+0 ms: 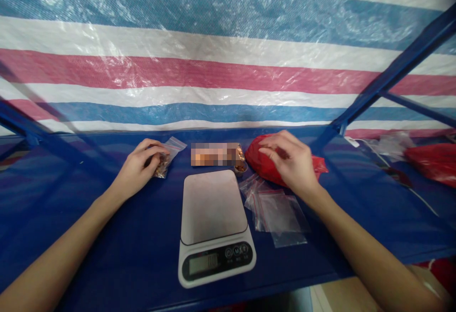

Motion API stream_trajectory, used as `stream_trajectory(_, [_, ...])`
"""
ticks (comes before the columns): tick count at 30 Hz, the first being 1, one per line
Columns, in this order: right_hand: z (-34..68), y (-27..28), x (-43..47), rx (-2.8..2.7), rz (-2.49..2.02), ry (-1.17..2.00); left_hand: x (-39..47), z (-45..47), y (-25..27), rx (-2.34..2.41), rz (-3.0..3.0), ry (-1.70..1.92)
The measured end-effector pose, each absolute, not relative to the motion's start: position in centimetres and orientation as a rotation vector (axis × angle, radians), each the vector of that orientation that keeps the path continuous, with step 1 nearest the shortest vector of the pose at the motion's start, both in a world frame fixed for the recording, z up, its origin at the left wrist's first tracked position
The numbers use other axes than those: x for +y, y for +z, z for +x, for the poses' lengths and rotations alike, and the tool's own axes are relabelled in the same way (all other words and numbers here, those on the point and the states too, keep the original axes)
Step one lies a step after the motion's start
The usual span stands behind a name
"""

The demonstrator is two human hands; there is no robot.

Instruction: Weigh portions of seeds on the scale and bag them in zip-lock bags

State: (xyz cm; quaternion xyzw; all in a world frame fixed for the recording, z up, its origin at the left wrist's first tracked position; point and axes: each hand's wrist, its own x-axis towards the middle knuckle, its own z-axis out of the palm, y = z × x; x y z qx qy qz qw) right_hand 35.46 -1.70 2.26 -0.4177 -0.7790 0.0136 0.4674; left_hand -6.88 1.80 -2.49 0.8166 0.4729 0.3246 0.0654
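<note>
My left hand point(144, 162) is closed on a small clear zip bag point(171, 150) with small brownish pieces in its lower part, at the left of the kitchen scale. Above a red plastic bag point(258, 160) hovers my right hand point(292, 160), its fingers curved and apart, with nothing visible in them. Between my hands lies the white digital kitchen scale point(213, 207), its plate bare and its display reading about 0.0. Several flat clear zip bags point(281, 212) lie overlapped at the scale's right, below my right hand.
Behind the scale is a shallow box point(213, 155), partly blurred out, with a small round cup point(241, 168) of brown pieces at its corner. Another red bag point(434, 162) lies far right. Blue metal posts point(384, 79) and a striped plastic sheet point(213, 74) bound the blue shelf point(142, 245).
</note>
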Motion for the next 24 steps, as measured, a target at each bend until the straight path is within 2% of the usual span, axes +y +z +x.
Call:
stream_trajectory(8, [32.7,0.0,-2.0,-2.117,-0.911,0.156,1.7,-6.7,-2.6,1.413,2.453,0.993])
stream_trajectory(15, [33.0,0.3,-2.2,-2.222,-0.908,0.232,1.6,-6.6,-2.4,1.403,2.444,0.994])
stream_trajectory(24, [33.0,1.2,-3.0,-2.189,-0.854,0.182,1.6,-6.5,-2.4,1.415,2.424,0.994])
